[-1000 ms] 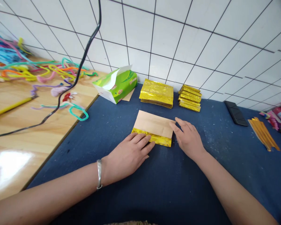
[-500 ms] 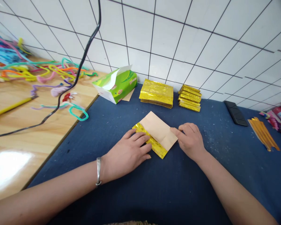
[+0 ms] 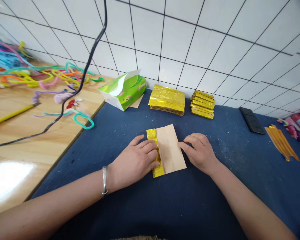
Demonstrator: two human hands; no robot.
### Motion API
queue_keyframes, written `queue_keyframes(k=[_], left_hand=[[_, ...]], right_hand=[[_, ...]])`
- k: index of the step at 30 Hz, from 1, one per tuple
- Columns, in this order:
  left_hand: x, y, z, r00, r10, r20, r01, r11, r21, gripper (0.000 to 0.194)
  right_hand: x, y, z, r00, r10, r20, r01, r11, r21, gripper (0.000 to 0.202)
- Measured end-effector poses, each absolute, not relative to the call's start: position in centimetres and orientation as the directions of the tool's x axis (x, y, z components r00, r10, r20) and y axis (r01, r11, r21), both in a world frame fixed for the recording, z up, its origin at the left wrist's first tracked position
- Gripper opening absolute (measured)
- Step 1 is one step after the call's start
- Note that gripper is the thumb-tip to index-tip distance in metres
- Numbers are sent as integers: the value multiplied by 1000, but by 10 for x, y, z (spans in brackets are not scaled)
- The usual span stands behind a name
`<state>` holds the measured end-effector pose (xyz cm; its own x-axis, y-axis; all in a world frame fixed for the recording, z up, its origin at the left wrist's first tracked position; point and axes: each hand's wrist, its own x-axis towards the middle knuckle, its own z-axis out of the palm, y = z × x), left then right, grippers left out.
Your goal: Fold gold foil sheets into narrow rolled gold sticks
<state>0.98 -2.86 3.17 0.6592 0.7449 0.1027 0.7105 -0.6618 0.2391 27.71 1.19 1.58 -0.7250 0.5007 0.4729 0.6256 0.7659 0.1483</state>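
A paper sheet lies on the dark blue cloth, plain tan side up, with a shiny gold band folded over along its left side. My left hand rests flat with its fingers spread on the gold band. At the sheet's right edge is my right hand, its thumb and index finger apart, fingertips touching or very near the edge. Behind the sheet stands a stack of gold sheets, and to its right a pile of narrow folded gold strips.
A green tissue pack sits back left, beside a wooden board bearing colourful fuzzy stems. A black cable hangs across the left. At right lie a black phone and orange-gold strips. White tiles rise behind.
The sheet has turned so that its gold band runs nearly front to back. My right thumb and index finger have parted, while my left hand stays on the band.
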Motion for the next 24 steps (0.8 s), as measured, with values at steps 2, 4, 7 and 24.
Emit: queue_keyframes(k=[2,4,7,24], left_hand=[[10,-28,32,660,743,110,708,-664,240,21],[11,-28,33,663,741,110,706,-667,238,20],[11,-28,34,672,734,98,702,-673,232,20],[4,-22,30,679,721,141,694,-692,196,19]], right_hand=[[276,11,16,-729,496,472,617,775,138,29],[274,9,16,-730,485,481,609,781,137,34],[271,7,17,-733,473,489,604,784,147,38],[266,4,21,-838,435,329,491,864,108,16]])
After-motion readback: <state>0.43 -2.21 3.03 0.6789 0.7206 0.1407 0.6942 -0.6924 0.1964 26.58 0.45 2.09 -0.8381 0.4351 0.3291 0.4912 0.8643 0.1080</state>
